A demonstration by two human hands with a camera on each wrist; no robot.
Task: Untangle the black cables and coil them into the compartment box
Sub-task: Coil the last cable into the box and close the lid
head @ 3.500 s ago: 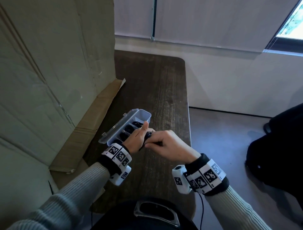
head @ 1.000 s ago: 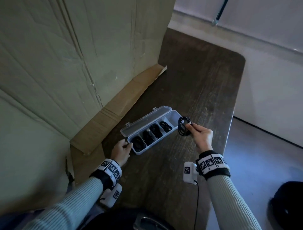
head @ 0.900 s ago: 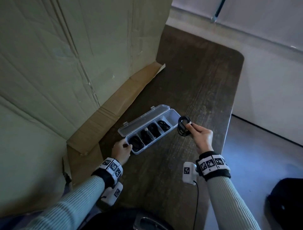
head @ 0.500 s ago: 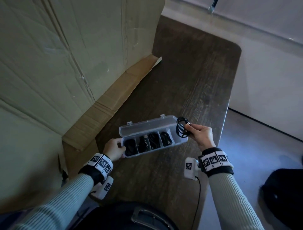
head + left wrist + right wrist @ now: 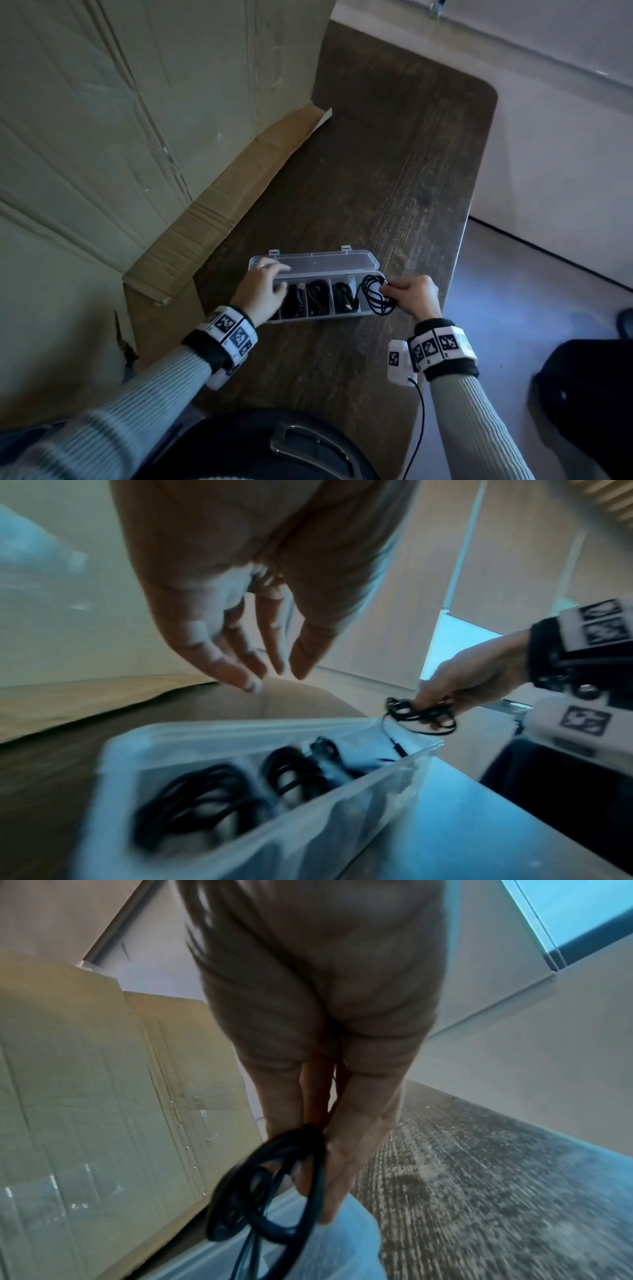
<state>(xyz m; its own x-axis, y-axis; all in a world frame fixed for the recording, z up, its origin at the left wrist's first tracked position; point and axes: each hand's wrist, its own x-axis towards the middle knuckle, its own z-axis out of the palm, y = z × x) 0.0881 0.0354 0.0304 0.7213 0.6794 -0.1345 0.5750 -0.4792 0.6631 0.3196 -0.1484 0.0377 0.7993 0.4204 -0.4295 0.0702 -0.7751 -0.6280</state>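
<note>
A clear plastic compartment box (image 5: 318, 317) lies on the dark wooden table (image 5: 394, 171) with its lid (image 5: 325, 263) folded open at the back. Coiled black cables (image 5: 317, 298) fill three middle compartments, also seen blurred in the left wrist view (image 5: 198, 791). My right hand (image 5: 390, 291) pinches another coiled black cable (image 5: 373, 298) over the box's right-end compartment; the coil (image 5: 270, 1231) hangs from thumb and fingers. My left hand (image 5: 274, 274) hovers over the box's left end with straight, relaxed fingers (image 5: 236, 669), holding nothing. The leftmost compartment is hidden under it.
A large cardboard box (image 5: 137, 137) stands along the table's left side, its flap (image 5: 222, 212) lying on the tabletop. The table's right edge runs close beside my right hand. A black bag (image 5: 589, 394) sits on the floor at right.
The compartment box has been drawn nearer and turned square to me. My left hand has let go of its end and risen over it. My right hand has brought the coil over the right-end compartment.
</note>
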